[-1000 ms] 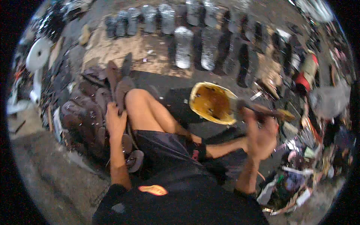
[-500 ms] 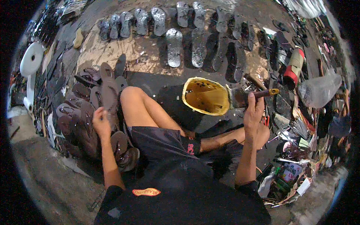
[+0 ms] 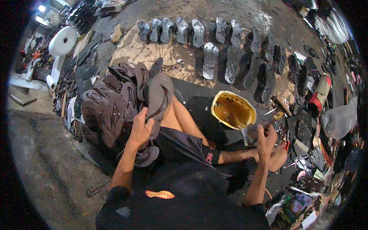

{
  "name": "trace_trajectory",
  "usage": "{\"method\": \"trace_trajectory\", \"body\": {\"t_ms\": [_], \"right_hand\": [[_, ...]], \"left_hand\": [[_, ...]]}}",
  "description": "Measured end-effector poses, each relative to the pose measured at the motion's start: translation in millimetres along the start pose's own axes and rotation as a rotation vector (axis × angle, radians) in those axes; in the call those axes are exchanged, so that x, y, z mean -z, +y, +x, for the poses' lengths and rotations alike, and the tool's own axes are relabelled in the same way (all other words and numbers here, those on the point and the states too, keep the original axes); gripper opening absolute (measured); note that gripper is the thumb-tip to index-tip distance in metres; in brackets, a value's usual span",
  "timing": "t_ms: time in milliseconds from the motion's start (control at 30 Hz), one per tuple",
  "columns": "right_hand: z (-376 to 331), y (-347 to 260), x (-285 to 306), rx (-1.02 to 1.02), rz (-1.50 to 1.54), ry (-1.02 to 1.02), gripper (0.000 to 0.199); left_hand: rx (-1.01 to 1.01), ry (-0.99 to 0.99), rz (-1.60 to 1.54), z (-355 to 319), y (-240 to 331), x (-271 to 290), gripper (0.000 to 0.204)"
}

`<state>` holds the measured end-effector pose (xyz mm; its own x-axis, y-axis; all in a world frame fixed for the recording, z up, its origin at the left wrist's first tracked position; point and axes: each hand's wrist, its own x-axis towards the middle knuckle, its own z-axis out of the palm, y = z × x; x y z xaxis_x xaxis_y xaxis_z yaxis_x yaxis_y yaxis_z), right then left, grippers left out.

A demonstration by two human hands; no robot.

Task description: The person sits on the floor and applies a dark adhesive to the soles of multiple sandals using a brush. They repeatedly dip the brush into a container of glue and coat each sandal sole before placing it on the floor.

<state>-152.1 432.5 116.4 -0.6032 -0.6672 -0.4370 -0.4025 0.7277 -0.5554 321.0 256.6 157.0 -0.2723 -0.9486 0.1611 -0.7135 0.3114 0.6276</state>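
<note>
My left hand (image 3: pixel 141 128) grips a brown flip-flop (image 3: pixel 160 94) near one end, raised above my bent leg with its straps showing. In my right hand (image 3: pixel 267 138) is a brush (image 3: pixel 276 117) with a yellow-tipped handle; its head is blurred by motion beside the bucket. The yellow-rimmed bucket (image 3: pixel 226 92) stands before my legs, coated amber inside with dark specks. To the left of my leg lies a heap of brown flip-flops (image 3: pixel 115 105).
Rows of dark soles (image 3: pixel 210 61), several of them shiny, lie on the floor and cardboard (image 3: pixel 130 53) ahead. A white roll (image 3: pixel 63 41) stands far left. On the right are a red-and-beige roll (image 3: pixel 321 94), a clear plastic bag (image 3: pixel 340 119) and scattered scraps.
My left hand has taken a flip-flop from the heap and lifted it toward my leg. The brush has been lowered and turned beside the bucket. The whole view has swung left.
</note>
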Motion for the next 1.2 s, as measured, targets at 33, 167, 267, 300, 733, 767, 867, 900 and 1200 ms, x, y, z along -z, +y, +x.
{"method": "trace_trajectory", "body": {"t_ms": [33,167,267,300,733,767,867,900,1200], "right_hand": [[0,1,-1,-0.039,0.028,0.114,0.067],[-2,6,-4,0.048,-0.028,0.388,0.05],[-12,1,-2,0.135,-0.084,0.312,0.036],[-15,-3,2,0.204,-0.122,0.366,0.035],[-17,-17,17,0.385,-0.056,0.649,0.052],[-13,-28,18,0.37,0.075,0.676,0.047],[-5,-85,9,0.433,0.917,0.497,0.031],[-9,-103,-1,0.53,0.865,0.324,0.029],[-40,-195,-5,1.046,0.586,0.588,0.03]], "left_hand": [[0.034,-0.145,-0.002,1,-1,0,0.024],[0.045,-0.235,0.11,-4,-5,-6,0.02],[-0.055,0.044,0.298,-19,-4,-24,0.017],[-0.156,-0.025,0.304,-25,-4,-28,0.022],[0.406,-0.226,-0.891,2,51,-35,0.05],[0.694,-0.293,-1.311,7,59,-35,0.052],[0.558,-0.586,-1.709,15,91,-59,0.064],[0.547,-0.623,-1.715,15,100,-68,0.066],[0.436,-0.64,-1.893,13,126,-84,0.063]]}}
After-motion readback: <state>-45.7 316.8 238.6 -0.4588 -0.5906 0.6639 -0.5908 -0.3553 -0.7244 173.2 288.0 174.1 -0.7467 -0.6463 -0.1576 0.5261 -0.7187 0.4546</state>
